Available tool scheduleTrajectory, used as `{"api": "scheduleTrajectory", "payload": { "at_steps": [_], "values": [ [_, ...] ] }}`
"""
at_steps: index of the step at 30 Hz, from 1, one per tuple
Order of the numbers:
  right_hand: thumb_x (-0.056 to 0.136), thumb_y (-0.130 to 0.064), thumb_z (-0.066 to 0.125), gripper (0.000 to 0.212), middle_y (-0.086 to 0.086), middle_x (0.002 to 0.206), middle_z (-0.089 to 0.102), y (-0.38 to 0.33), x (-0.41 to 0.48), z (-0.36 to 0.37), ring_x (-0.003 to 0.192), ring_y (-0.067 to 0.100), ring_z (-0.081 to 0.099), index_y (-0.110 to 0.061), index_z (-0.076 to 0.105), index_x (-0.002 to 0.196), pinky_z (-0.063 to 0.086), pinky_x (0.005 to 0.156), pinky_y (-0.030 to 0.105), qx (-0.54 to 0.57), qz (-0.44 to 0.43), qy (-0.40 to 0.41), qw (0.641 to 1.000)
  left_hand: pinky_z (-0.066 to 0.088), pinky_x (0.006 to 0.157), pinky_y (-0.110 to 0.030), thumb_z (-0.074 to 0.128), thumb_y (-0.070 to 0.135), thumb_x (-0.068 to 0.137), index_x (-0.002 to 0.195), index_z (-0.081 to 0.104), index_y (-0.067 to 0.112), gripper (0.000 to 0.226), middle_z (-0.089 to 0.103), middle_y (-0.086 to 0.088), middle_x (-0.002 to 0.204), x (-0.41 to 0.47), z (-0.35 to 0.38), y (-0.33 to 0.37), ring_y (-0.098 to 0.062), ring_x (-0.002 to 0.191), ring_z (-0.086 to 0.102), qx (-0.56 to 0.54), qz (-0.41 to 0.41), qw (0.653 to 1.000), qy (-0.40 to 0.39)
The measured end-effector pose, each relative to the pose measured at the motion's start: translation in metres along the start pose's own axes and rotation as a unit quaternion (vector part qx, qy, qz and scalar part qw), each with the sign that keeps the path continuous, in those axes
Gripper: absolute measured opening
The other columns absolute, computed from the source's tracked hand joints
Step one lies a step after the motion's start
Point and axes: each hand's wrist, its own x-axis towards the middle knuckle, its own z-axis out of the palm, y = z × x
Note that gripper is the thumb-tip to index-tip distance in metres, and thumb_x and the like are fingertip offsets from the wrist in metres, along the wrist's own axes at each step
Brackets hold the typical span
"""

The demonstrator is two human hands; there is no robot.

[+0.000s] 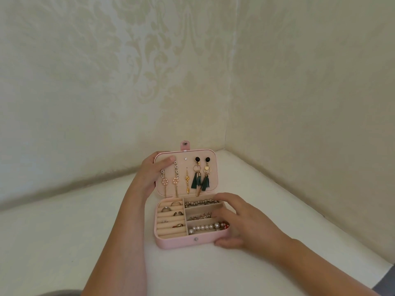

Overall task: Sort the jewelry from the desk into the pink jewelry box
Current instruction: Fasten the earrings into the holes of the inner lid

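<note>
- Two bare hands on one pink jewelry box (177, 242), open on a white desk (85, 242) set into a wallpapered corner.
- Left hand (149, 171) gripping the lid (212, 182) at its upper left corner, thumb on the inner panel, fingers behind, lid propped upright.
- Right hand (239, 223) loose and spread over the right side of the base, fingers draped across the three long compartments, thumb against the front right corner; nothing seen pinched.
- Hanging on the lid panel, left to right: pearl drop earrings (176, 180), a tiny stud (185, 159), a single gold leaf earring (187, 180), green tassel earrings (201, 178).
- Tucked into the padded rolls on the left of the base: several rings (166, 209).
- Laid in the right compartments, back to front: a grey bead bracelet (201, 203), a small sparkly piece (199, 216) too fine to name, a pearl bracelet (203, 227) with a red bead.
- Judged near the end of the sort, with every visible piece already inside the box; likely settling the bracelets.
- Next move, as a guess: lifting the right hand clear, folding the lid down, pressing the snap tab (185, 144) onto the front stud (195, 239), with care for the dangling earrings.
- No brand, label or readable writing anywhere.
</note>
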Motion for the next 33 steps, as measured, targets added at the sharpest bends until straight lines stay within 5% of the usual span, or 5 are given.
{"api": "scheduleTrajectory", "payload": {
  "at_steps": [10, 17, 22, 27, 33],
  "values": [
    [0.077, -0.031, 0.061, 0.026, 0.004, 0.120, 0.051, 0.006, 0.009, 0.004, 0.100, 0.018, 0.055, -0.009, 0.063, 0.092, 0.047, 0.067, 0.021, -0.083, -0.101, 0.111, 0.985, 0.047, 0.083, -0.038, 0.055, 0.059, 0.076, 0.110, 0.062, 0.006, 0.063, 0.068, -0.013, 0.100, -0.015, -0.001, 0.006, -0.023, 0.090, 0.065, 0.053, 0.034, 0.998, -0.025],
    [0.066, -0.053, 0.068, 0.086, -0.013, 0.147, 0.017, 0.016, 0.034, -0.006, 0.137, 0.002, 0.020, -0.030, 0.027, 0.138, 0.026, 0.102, 0.011, 0.084, 0.041, 0.153, 0.984, 0.043, 0.071, -0.032, 0.053, 0.053, 0.084, 0.092, 0.060, 0.008, 0.046, 0.064, -0.007, 0.080, -0.037, 0.000, 0.005, -0.020, 0.075, 0.059, 0.071, 0.049, 0.996, -0.019],
    [0.060, -0.046, 0.084, 0.120, -0.026, 0.151, -0.009, 0.021, 0.058, -0.018, 0.137, -0.013, -0.002, -0.046, -0.003, 0.143, 0.022, 0.107, 0.019, 0.232, 0.119, 0.098, 0.960, 0.043, 0.066, -0.031, 0.063, 0.044, 0.083, 0.103, 0.063, 0.008, 0.041, 0.066, -0.008, 0.089, -0.043, 0.000, 0.008, -0.022, 0.080, 0.060, 0.038, 0.020, 0.998, -0.042],
    [0.061, -0.042, 0.086, 0.122, -0.025, 0.150, 0.004, 0.020, 0.075, -0.013, 0.140, -0.001, 0.013, -0.041, -0.001, 0.146, 0.023, 0.114, 0.025, 0.308, 0.123, 0.070, 0.941, 0.041, 0.072, -0.032, 0.063, 0.050, 0.077, 0.112, 0.063, 0.005, 0.056, 0.065, -0.015, 0.106, -0.046, -0.002, 0.004, -0.023, 0.089, 0.059, 0.051, 0.026, 0.997, -0.056],
    [0.063, -0.036, 0.086, 0.109, -0.017, 0.139, 0.031, 0.024, 0.078, 0.005, 0.126, -0.014, 0.028, -0.044, 0.014, 0.144, 0.026, 0.101, 0.004, 0.338, 0.147, 0.113, 0.923, 0.044, 0.084, -0.033, 0.053, 0.048, 0.088, 0.115, 0.064, 0.009, 0.048, 0.067, -0.012, 0.115, -0.052, -0.002, 0.002, -0.022, 0.103, 0.063, 0.037, 0.011, 0.998, -0.045]
  ]
}}
